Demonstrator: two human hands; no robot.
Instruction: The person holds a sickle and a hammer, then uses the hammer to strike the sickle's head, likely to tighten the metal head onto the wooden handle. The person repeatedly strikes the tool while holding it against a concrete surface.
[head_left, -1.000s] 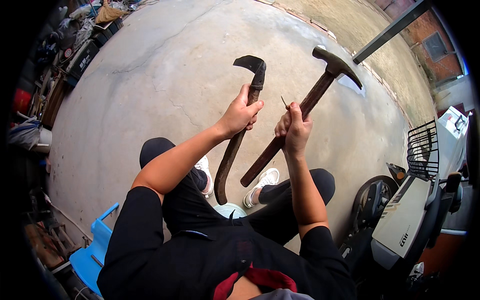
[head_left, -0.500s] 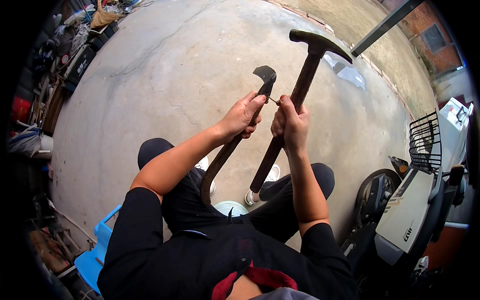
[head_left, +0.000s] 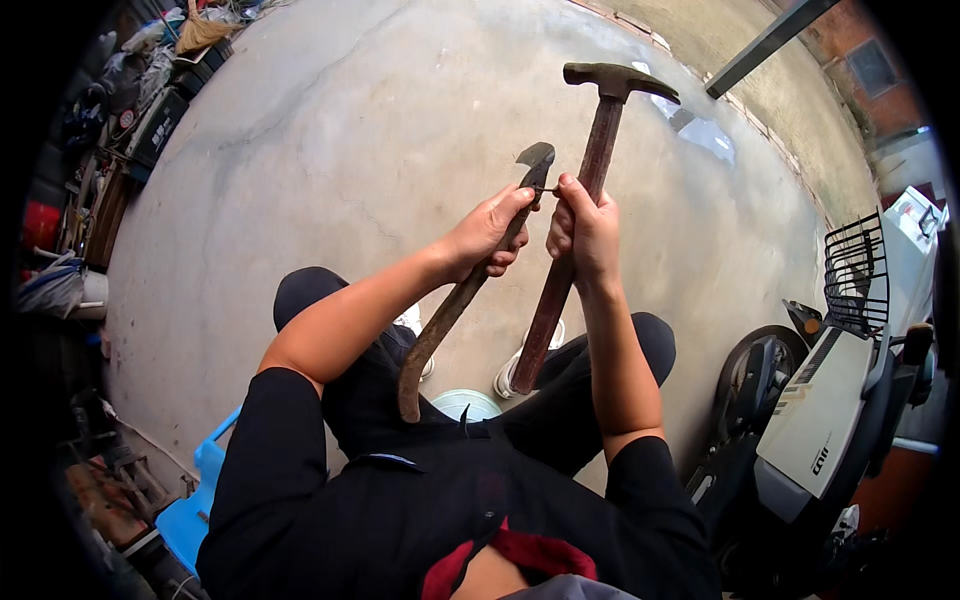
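Note:
My left hand [head_left: 490,236] is closed around a hooked tool [head_left: 436,330] with a curved wooden handle and a short dark curved blade at its top, like a small sickle or adze. My right hand [head_left: 584,238] grips a claw hammer [head_left: 604,140] by its dark reddish wooden handle, head upward. Between the two thumbs runs a thin dark nail-like piece [head_left: 546,189]. One end meets the neck of the hooked tool, and the right thumb and finger pinch the other. Both tools are held up before my knees, blade and hammer head apart.
A pale green round object [head_left: 466,404] sits between my legs. At lower left stands a blue plastic chair [head_left: 205,480]. A scooter [head_left: 815,410] with a black wire basket [head_left: 856,270] is on the right. Piled clutter and a broom [head_left: 205,33] line the left side of the concrete floor [head_left: 300,170].
The hammer has turned slightly, its head shifting left and its handle end right and down. The hooked tool's blade has dipped a little. The thin piece now lies more level.

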